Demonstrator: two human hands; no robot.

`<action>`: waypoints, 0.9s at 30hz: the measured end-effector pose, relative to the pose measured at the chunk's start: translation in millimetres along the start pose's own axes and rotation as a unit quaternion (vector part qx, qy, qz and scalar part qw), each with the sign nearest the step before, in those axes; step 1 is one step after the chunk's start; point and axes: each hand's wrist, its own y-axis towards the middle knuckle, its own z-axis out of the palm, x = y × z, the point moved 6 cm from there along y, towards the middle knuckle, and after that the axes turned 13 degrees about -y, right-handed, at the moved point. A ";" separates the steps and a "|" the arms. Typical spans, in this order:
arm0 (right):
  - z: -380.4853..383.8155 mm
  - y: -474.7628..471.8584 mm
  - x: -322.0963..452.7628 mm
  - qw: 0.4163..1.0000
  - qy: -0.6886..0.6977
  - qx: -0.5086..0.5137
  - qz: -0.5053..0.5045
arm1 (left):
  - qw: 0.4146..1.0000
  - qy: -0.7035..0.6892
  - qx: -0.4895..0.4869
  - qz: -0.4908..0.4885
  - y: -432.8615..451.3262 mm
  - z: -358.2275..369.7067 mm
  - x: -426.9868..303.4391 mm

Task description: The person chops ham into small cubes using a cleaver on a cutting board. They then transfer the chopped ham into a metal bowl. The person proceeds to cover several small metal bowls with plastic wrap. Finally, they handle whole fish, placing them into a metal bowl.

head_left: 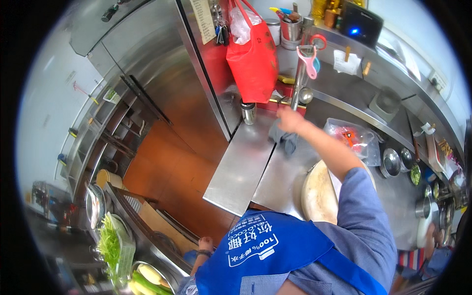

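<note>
My right hand, blurred, is stretched forward over the steel worktop with a grey cloth in its grip. The cloth bunches on the steel near a seam between two worktop sections. Just beyond it stand a metal shaker-like canister and a red box. A round, worn chopping board lies under my right forearm's side, with what looks like a cleaver blade partly hidden by my sleeve. Low at my left side hangs my left hand, with a dark band on the wrist; its fingers are not clear.
A red bag hangs above the worktop's far end. A pink peeler and a ladle hang nearby. Plastic bags and metal bowls sit to the right. Behind my left side are a vegetable basket and a steel counter.
</note>
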 end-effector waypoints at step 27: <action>-316.5 -237.4 216.0 0.542 0.385 0.191 -0.722 | 0.998 -0.055 -0.009 0.011 -10.6 51.2 42.2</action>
